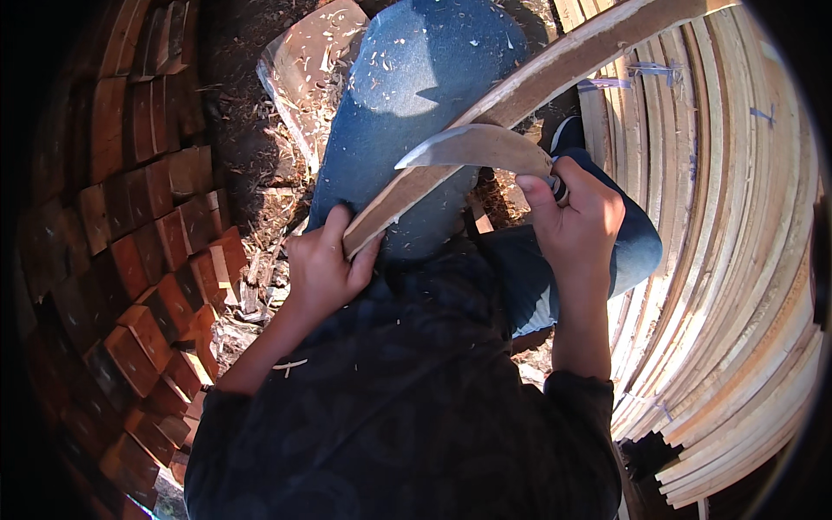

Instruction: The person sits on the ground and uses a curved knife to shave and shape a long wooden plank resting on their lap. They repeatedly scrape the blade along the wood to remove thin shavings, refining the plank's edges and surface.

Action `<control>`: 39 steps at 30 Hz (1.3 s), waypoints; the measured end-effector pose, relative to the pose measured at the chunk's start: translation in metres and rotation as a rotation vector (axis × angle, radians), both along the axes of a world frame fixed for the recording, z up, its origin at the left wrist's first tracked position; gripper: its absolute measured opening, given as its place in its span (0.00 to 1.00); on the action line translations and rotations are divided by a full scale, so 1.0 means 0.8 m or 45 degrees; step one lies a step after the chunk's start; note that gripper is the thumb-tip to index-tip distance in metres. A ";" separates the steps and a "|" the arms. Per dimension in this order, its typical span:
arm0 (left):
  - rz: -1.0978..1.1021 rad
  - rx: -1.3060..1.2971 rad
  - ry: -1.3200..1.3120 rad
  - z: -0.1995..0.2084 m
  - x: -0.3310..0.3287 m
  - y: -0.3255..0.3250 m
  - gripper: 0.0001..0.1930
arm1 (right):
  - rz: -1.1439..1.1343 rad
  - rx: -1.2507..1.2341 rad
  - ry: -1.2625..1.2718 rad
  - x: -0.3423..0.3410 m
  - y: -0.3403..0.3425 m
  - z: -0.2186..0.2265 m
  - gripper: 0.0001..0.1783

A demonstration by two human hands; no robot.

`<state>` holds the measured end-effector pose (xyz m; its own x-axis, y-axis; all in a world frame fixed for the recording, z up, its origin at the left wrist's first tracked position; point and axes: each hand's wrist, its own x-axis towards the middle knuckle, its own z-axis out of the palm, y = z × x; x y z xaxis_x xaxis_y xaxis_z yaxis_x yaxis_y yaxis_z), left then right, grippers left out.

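The left hand (329,262) clamps its grip on a wooden batten (520,95); the right hand (579,212) clamps a curved-bladed knife (477,146) across it.

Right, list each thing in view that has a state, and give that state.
Wooden strip: slanted, held at its lower end
Curved knife: blade bare, crossing the strip in view
Left hand: gripping the strip
Right hand: closed on the knife
Blue jeans: speckled with pale bits
Pale strips: stacked, tied in places
Wooden blocks: stacked
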<state>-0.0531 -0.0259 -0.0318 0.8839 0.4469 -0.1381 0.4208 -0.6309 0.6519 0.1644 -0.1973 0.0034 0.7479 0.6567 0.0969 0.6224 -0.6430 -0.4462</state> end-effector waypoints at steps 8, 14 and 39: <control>0.033 0.029 -0.031 -0.002 0.001 -0.003 0.14 | 0.015 0.041 -0.347 0.046 -0.005 0.000 0.31; -0.011 -0.037 0.050 0.007 0.004 -0.005 0.12 | -0.524 -0.183 -0.563 0.101 -0.049 0.015 0.23; 0.002 -0.347 -0.004 0.002 0.004 0.012 0.13 | -0.210 0.299 0.096 0.023 -0.002 -0.007 0.25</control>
<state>-0.0498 -0.0165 -0.0304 0.8837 0.3951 -0.2509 0.4195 -0.4311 0.7989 0.1825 -0.1989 -0.0024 0.8534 0.4920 0.1723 0.4778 -0.6063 -0.6356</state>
